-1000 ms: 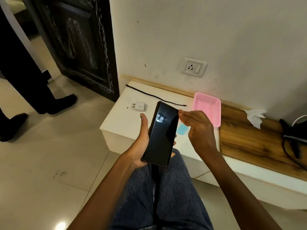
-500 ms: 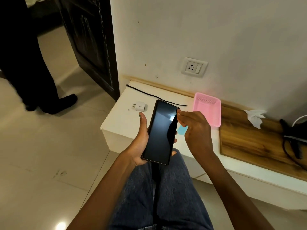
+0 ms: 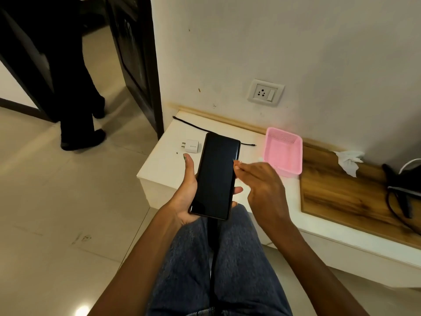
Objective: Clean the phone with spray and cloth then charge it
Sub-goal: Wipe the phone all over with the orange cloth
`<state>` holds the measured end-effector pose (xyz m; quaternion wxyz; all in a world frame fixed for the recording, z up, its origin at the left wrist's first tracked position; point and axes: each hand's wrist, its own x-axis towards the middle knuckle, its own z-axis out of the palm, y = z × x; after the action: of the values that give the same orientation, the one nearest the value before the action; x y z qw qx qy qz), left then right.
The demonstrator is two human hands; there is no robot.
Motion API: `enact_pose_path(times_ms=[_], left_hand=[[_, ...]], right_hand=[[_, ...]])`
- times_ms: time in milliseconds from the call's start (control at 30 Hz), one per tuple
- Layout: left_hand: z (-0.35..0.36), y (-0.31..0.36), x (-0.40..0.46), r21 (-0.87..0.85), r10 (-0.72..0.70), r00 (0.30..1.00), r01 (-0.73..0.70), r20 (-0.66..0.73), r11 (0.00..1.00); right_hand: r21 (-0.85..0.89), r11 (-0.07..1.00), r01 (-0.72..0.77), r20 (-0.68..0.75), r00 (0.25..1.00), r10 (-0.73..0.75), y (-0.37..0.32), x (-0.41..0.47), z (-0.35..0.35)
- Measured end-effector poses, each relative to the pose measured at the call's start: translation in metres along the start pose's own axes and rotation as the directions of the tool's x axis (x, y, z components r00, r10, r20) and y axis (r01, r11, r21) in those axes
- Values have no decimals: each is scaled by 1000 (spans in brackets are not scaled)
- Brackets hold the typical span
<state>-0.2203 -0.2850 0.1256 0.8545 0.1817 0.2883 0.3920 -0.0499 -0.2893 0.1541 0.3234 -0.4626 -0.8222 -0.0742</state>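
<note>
My left hand (image 3: 185, 192) holds a black phone (image 3: 216, 176) upright over my lap, its dark screen facing me. My right hand (image 3: 262, 188) is beside the phone's right edge, with its fingertips touching that edge and nothing in it. On the white ledge (image 3: 164, 165) behind lie a white charger plug (image 3: 192, 145) and a black cable (image 3: 193, 126). A wall socket (image 3: 265, 92) sits above the ledge. A crumpled white cloth (image 3: 348, 159) lies on the wooden top (image 3: 337, 192). No spray bottle is in view.
A pink plastic basket (image 3: 283, 150) stands on the ledge right of the phone. A black bag with cords (image 3: 403, 192) lies at the far right. Another person's legs in dark trousers (image 3: 75, 94) stand in the doorway at left, by a dark door (image 3: 136, 60).
The small blue thing seen behind my right hand is now hidden. My right fingers have slid along the phone's right edge. The person at left has stepped toward the doorway.
</note>
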Motion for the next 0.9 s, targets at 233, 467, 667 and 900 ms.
enact_pose_path(times_ms=[233, 467, 667, 900], left_hand=[[2, -1, -2, -5, -5, 1000, 5, 23, 1000], [-5, -3, 0, -16, 7, 1000, -7, 6, 1000], [-10, 1, 6, -36, 38, 993, -42, -114, 998], [-12, 4, 6, -23, 52, 991, -56, -125, 998]], right_hand=[[-28, 996, -85, -7, 996, 85, 17, 37, 4], [8, 998, -61, 48, 997, 60, 13, 28, 8], [68, 997, -26, 74, 997, 21, -11, -3, 6], [54, 998, -31, 67, 997, 27, -34, -27, 0]])
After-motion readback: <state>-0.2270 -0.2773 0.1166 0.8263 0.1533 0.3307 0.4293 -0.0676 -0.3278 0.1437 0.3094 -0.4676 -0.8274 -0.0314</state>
